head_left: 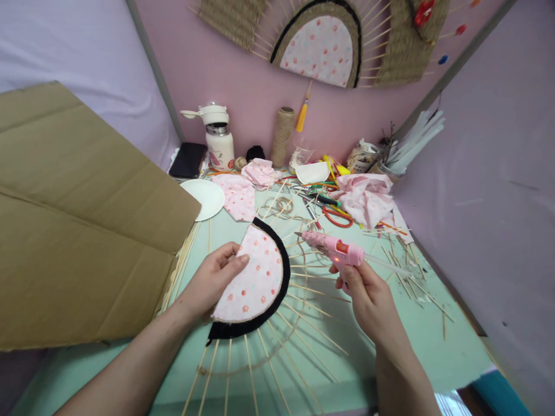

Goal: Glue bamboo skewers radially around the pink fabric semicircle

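My left hand [223,271] grips the straight edge of a half-round craft piece [255,277], thumb on top and the other fingers underneath. Pink fabric with small red flowers covers the piece, and a black band [284,271] rims its curve. Thin wooden sticks [264,358] fan outward from that rim, with a ring of twine [286,341] crossing them. In my right hand [366,294] is a pink hot glue gun [333,245], its small light glowing and a clear glue stick [385,264] poking out the back. The nozzle points left, apart from the black band.
A large cardboard sheet [87,219] stands at the left. Along the back are a phone [188,160], an open bottle [219,147], a twine spool [283,136] and scissors [337,217]. Crumpled fabric [364,196] and loose sticks [407,283] lie right. A similar piece [321,52] hangs on the wall.
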A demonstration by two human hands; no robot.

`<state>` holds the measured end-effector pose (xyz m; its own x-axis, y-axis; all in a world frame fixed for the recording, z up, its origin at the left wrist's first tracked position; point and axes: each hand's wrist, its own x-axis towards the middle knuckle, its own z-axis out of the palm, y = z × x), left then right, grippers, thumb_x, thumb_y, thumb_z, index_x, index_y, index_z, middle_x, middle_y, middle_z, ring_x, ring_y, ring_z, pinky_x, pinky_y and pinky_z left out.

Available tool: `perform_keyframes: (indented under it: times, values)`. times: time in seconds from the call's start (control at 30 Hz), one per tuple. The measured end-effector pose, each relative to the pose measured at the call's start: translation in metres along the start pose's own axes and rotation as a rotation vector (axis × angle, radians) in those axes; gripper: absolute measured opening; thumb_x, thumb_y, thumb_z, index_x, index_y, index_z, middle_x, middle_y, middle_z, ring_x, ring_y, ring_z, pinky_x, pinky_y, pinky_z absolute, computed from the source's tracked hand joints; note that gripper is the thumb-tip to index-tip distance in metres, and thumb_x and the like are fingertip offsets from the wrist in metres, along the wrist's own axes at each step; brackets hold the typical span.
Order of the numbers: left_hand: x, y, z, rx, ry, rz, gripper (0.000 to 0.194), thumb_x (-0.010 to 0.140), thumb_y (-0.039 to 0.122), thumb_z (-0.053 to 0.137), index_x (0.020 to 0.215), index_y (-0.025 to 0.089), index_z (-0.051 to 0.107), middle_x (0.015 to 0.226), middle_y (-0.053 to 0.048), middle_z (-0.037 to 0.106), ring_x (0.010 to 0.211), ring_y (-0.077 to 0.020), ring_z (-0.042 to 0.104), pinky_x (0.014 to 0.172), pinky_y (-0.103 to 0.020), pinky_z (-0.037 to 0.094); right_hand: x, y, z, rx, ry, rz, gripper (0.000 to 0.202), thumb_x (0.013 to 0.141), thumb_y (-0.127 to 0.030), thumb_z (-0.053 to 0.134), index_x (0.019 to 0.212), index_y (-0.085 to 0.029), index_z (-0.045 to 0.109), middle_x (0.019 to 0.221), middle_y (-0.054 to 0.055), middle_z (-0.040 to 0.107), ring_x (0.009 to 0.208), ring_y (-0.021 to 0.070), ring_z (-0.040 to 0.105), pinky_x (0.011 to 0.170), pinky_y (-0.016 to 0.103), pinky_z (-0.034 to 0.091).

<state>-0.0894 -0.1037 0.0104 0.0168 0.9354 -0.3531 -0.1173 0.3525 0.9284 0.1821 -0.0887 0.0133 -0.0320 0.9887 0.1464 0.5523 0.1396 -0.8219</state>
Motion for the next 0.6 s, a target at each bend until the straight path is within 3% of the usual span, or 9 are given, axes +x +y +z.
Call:
perform_keyframes:
  times: [0.6]
  values:
    - [0.0005, 0.0003, 0.0003, -0.007, -0.006, 0.003, 0.037, 0.074, 0.051, 0.071, 0.082, 0.019, 0.054, 0.063, 0.006, 0.057, 0.048, -0.0078, 0.051, 0.043, -0.016, 0.039, -0.0001, -0.0003, 0.0001, -0.026, 0.005, 0.006, 0.033, 0.092, -0.045, 0.043, 0.083, -0.02, 0.064, 0.063, 0.002, 0.06, 0.057, 0.0155, 0.052, 0.055, 0.027, 0.043]
